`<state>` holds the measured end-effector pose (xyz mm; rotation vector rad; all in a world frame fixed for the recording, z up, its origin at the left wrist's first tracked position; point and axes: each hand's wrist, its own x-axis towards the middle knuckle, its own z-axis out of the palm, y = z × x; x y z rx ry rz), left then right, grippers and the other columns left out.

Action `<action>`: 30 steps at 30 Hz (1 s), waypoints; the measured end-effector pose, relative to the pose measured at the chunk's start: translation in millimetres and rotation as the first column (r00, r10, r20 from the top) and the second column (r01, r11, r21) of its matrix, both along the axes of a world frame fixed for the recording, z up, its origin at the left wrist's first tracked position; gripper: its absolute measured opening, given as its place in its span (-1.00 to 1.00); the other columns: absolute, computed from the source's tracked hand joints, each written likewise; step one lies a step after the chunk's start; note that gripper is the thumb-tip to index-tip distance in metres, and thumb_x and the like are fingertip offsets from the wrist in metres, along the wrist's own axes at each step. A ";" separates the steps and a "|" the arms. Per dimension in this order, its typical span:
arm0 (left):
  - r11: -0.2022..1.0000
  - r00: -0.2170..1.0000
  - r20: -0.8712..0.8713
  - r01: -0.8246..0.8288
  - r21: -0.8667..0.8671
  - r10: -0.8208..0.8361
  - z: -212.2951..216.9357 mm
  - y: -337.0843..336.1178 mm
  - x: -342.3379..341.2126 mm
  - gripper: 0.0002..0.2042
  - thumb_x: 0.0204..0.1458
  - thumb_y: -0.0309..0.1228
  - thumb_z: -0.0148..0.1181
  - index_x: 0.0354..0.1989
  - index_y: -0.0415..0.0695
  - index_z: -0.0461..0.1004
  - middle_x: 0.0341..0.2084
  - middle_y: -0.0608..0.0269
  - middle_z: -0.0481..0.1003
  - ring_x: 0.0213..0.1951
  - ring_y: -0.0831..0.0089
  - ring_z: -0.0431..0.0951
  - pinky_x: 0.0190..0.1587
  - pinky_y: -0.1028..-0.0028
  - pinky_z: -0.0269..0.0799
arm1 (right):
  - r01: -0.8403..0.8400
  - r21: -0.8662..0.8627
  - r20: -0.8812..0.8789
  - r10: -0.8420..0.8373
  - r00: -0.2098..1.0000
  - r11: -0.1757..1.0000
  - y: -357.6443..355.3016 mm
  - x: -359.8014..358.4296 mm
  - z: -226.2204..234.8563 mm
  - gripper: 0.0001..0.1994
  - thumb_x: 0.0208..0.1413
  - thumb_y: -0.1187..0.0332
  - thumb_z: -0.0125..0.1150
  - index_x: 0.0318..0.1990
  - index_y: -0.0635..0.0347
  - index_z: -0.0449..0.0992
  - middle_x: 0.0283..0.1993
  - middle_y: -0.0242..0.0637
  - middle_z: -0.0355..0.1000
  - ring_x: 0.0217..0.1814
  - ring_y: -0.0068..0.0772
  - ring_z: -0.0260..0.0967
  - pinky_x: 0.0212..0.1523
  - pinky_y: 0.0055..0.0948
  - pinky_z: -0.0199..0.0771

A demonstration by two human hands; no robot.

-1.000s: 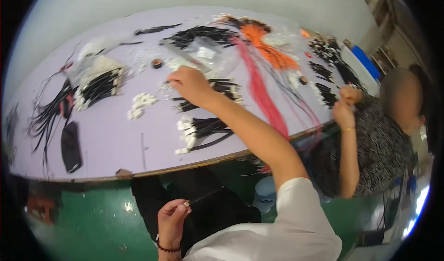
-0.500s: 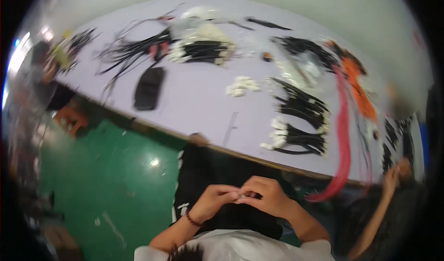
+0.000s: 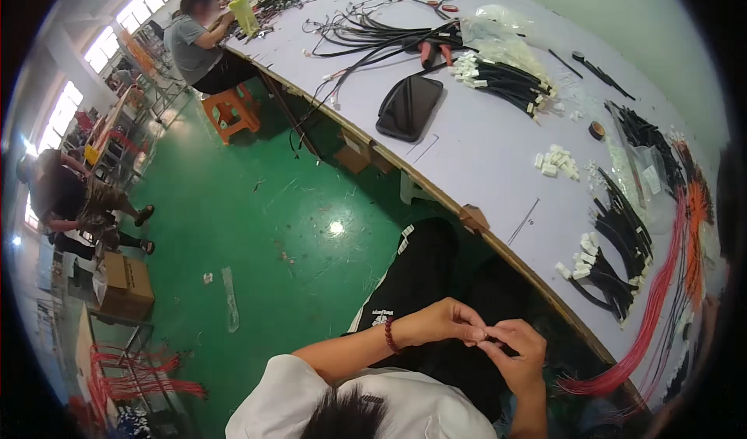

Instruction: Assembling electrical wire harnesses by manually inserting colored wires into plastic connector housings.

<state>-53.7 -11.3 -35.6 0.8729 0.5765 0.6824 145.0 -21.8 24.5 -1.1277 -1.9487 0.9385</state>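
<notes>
Hands meet beside a pale table over green floor.

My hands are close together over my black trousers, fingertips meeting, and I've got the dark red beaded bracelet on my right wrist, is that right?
Not quite: the head view shows the dark red beaded bracelet on your left wrist, behind the left hand. Your hands are close together over your black trousers, fingertips meeting.

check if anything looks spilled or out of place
Yes: a clear strip and a pale scrap lie on the green floor, apparently dropped. Also, the red wires trail over the table edge, so they could snag.
</notes>
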 end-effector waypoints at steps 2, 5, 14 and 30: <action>1.000 1.000 -0.016 0.007 0.026 -0.007 0.4 1.4 -1.6 -0.81 0.11 -0.39 0.21 -0.24 -0.28 0.57 -0.42 0.32 0.53 -0.35 0.64 0.46 -0.22 0.61 0.39 | 0.003 0.092 0.032 -0.006 0.999 0.996 1.1 -1.8 -0.9 -0.77 -0.27 0.53 0.45 -0.35 0.23 0.61 -0.37 -0.25 0.47 -0.38 -0.28 0.43 -0.39 -0.39 0.43; 0.997 0.995 -0.081 -0.070 -0.041 0.066 3.9 -0.9 -1.3 -0.82 0.12 -0.42 0.19 -0.19 -0.28 0.56 -0.36 0.29 0.56 -0.32 0.63 0.49 -0.18 0.60 0.42 | 0.024 0.316 0.070 -0.049 0.996 0.948 2.9 -5.9 -6.3 -0.80 -0.23 0.55 0.38 -0.35 0.19 0.59 -0.35 -0.22 0.46 -0.35 -0.16 0.43 -0.34 -0.31 0.41; 0.918 0.955 -0.028 -0.291 -0.270 0.295 13.4 -11.8 7.7 -0.72 0.11 -0.46 0.20 -0.03 -0.30 0.48 -0.24 0.13 0.57 -0.23 0.47 0.58 -0.11 0.52 0.52 | 0.242 0.208 -0.134 -0.217 0.967 0.948 -8.5 3.9 -20.0 -0.77 -0.20 0.60 0.38 -0.30 0.30 0.58 -0.26 -0.20 0.49 -0.21 -0.23 0.43 -0.21 -0.40 0.44; 0.917 0.947 -0.039 -0.320 -0.238 0.320 17.8 -20.5 15.7 -0.81 0.03 -0.51 0.27 -0.18 -0.30 0.54 -0.30 0.07 0.60 -0.29 0.42 0.62 -0.17 0.49 0.56 | 0.251 0.349 -0.113 -0.225 0.968 0.903 -17.5 2.9 -29.3 -0.71 -0.22 0.50 0.43 -0.24 0.22 0.60 -0.26 -0.28 0.49 -0.28 -0.25 0.40 -0.29 -0.40 0.43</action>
